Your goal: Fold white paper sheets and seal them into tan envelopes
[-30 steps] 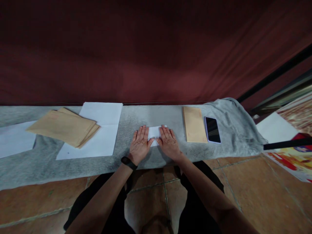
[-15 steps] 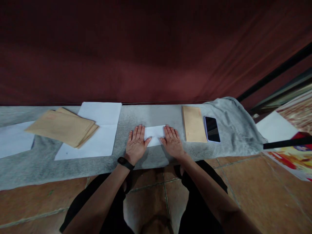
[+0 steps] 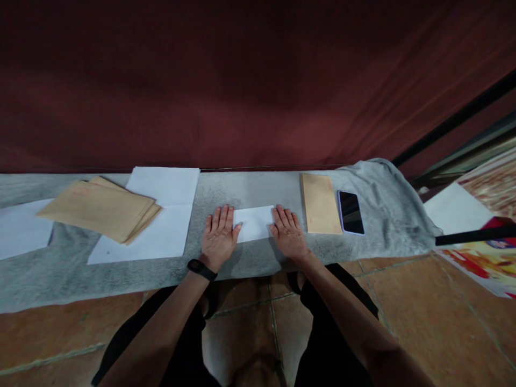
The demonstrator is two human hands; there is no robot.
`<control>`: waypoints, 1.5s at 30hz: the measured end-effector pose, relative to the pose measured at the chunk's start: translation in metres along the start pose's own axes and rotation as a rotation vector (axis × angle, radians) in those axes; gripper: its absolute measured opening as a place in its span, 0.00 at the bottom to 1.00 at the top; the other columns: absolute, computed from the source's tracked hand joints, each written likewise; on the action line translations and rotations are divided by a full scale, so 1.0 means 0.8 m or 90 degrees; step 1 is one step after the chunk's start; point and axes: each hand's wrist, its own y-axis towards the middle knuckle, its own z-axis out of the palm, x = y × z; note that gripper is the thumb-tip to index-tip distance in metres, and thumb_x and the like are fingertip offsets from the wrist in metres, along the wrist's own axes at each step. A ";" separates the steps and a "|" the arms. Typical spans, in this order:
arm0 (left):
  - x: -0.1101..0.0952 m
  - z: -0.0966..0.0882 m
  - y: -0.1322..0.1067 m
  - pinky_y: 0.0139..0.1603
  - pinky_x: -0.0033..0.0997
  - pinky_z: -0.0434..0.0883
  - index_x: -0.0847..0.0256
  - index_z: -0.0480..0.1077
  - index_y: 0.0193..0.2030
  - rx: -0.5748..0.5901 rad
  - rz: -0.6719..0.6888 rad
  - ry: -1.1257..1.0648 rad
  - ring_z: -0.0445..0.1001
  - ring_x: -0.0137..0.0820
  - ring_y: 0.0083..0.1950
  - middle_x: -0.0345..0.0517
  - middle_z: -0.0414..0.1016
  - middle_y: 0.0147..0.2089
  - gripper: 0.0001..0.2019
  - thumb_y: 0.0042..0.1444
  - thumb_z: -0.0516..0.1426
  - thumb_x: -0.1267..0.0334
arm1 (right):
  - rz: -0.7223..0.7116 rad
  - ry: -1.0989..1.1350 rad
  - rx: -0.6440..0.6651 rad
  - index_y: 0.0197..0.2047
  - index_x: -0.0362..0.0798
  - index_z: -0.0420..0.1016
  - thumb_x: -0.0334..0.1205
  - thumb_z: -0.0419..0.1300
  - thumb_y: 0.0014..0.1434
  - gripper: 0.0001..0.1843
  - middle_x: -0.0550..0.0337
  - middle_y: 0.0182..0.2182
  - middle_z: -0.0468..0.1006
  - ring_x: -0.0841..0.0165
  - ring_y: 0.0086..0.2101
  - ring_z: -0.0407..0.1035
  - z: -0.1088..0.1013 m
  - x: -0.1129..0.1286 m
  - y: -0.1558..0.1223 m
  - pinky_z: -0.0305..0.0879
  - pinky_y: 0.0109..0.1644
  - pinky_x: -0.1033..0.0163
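Observation:
A small folded white paper [image 3: 253,222] lies on a grey cloth [image 3: 250,188] spread over the floor. My left hand [image 3: 217,236] lies flat with fingers stretched out, pressing on the paper's left end. My right hand [image 3: 289,233] lies flat the same way on its right end. A black band sits on my left wrist. Just right of my right hand is a single brown envelope [image 3: 320,203], with a dark phone [image 3: 350,213] beside it.
A stack of brown envelopes [image 3: 100,208] rests on white sheets [image 3: 161,215] at the left. Another white sheet [image 3: 22,235] lies at the far left. A dark red curtain hangs behind. Tiled floor is in front; a colourful mat [image 3: 484,258] and a black bar [image 3: 475,235] are at the right.
Both hands have slid apart along the folded paper, the left one leftward and the right one rightward, so more of the paper shows between them.

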 end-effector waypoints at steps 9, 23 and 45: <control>-0.003 -0.015 0.008 0.78 0.54 0.51 0.74 0.53 0.75 -0.013 -0.001 -0.014 0.48 0.47 0.80 0.63 0.52 0.78 0.32 0.73 0.39 0.54 | 0.005 0.008 0.007 0.76 0.44 0.54 0.48 0.43 0.76 0.31 0.49 0.74 0.54 0.53 0.72 0.50 -0.005 0.000 0.002 0.46 0.75 0.42; -0.043 -0.006 -0.001 0.78 0.43 0.52 0.69 0.63 0.70 0.135 0.353 -0.091 0.56 0.35 0.77 0.60 0.62 0.74 0.26 0.73 0.44 0.57 | -0.165 0.098 0.098 0.77 0.39 0.50 0.49 0.38 0.76 0.33 0.48 0.75 0.51 0.63 0.74 0.46 -0.005 0.026 0.007 0.47 0.77 0.51; -0.036 0.000 0.012 0.79 0.53 0.44 0.67 0.54 0.76 0.071 0.151 -0.015 0.49 0.44 0.79 0.59 0.49 0.79 0.33 0.72 0.46 0.49 | -0.081 0.012 0.020 0.77 0.35 0.49 0.51 0.45 0.75 0.36 0.42 0.75 0.50 0.56 0.74 0.45 0.007 0.012 -0.004 0.46 0.76 0.45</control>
